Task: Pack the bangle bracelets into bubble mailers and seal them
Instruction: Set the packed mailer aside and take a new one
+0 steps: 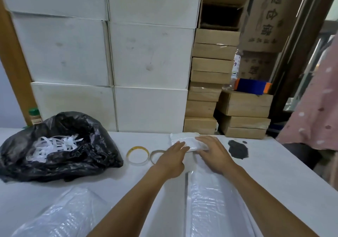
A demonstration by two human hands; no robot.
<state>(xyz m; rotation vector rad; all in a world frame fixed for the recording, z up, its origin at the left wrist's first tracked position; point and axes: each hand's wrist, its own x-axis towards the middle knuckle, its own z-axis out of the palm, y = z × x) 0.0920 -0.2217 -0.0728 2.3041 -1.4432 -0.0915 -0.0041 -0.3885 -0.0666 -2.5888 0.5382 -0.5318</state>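
Observation:
A small white bubble mailer [184,138] lies on the white table [285,165] at the far middle. My left hand [172,159] rests its straight fingers on the mailer's near left edge. My right hand [213,151] lies flat on its right part, fingers spread. Left of my hands lie two bangle bracelets: a yellow one [137,154] and a grey one [155,154], the latter partly under my left hand. A stack of white bubble mailers [208,196] in clear wrap lies under my forearms.
A black plastic bag [60,145] holding white paper strips sits at the left. A dark smudge [237,149] marks the table at the right. White boxes [150,54] and brown cartons [210,90] stand stacked behind. More wrapped mailers [69,214] lie near left.

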